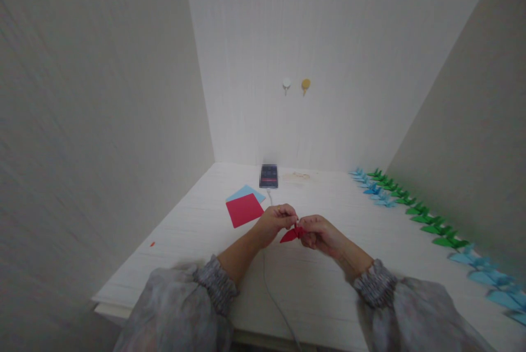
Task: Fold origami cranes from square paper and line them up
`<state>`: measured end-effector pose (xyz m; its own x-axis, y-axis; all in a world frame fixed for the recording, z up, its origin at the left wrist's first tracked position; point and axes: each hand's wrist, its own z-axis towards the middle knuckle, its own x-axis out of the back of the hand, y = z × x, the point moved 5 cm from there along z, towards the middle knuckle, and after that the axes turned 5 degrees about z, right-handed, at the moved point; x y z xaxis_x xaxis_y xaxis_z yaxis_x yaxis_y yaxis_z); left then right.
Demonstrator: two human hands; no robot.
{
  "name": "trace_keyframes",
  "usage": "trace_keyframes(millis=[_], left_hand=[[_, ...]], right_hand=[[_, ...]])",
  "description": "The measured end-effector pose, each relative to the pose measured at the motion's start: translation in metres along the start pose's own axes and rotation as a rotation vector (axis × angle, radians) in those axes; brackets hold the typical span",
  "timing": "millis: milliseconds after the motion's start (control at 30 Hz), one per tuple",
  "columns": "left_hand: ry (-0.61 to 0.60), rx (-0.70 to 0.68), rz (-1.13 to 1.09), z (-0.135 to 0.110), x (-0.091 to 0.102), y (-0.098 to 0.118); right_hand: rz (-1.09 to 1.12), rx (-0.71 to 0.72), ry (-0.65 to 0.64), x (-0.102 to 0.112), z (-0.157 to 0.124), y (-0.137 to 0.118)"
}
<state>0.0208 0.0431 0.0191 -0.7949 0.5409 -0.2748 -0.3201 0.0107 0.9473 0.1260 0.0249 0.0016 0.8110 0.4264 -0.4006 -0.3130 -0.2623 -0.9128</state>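
Note:
Between my two hands is a small red folded paper crane [291, 235], held just above the white table. My left hand [274, 224] pinches its upper part with thumb and forefinger. My right hand [321, 234] grips its right side, and the fingers hide that part of the paper. One pointed red wing sticks out to the lower left. Close to my left hand lies a flat red paper sheet [245, 211], partly covering a light blue sheet [245, 192].
A phone [268, 176] leans at the back with a white cable [273, 292] running toward me. Rows of green paper cranes [419, 209] and blue paper cranes [489, 277] line the right side. An orange scrap [152, 244] lies left. Two hooks [306, 85] are on the wall.

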Motion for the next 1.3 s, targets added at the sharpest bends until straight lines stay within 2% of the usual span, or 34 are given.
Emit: trace_keyframes(millis=[167, 333, 633, 800, 900, 1100, 1233, 1300], left_hand=[[-0.021, -0.034, -0.023, -0.001, -0.001, 0.005], [-0.018, 0.023, -0.073, -0.002, -0.004, 0.004], [0.026, 0.031, -0.054, 0.0, -0.001, 0.004], [0.04, 0.041, -0.041, -0.001, -0.001, 0.005], [0.02, 0.092, 0.014, -0.002, -0.003, 0.002], [0.093, 0.166, 0.036, -0.001, 0.002, -0.006], [0.033, 0.132, -0.018, 0.0, 0.0, -0.004], [0.043, 0.119, -0.052, -0.001, 0.001, -0.002]], right_hand=[[-0.02, -0.007, 0.01, -0.001, 0.0, 0.0], [-0.003, 0.022, -0.007, -0.003, 0.0, -0.001], [-0.005, 0.009, -0.013, -0.002, 0.001, 0.0], [0.025, 0.088, 0.038, 0.0, -0.001, -0.01], [0.021, 0.11, 0.053, 0.001, -0.002, -0.015], [0.012, 0.164, 0.109, 0.006, 0.001, -0.017], [0.01, 0.136, 0.113, 0.003, 0.001, -0.016], [0.027, 0.128, 0.122, 0.002, 0.001, -0.016]])
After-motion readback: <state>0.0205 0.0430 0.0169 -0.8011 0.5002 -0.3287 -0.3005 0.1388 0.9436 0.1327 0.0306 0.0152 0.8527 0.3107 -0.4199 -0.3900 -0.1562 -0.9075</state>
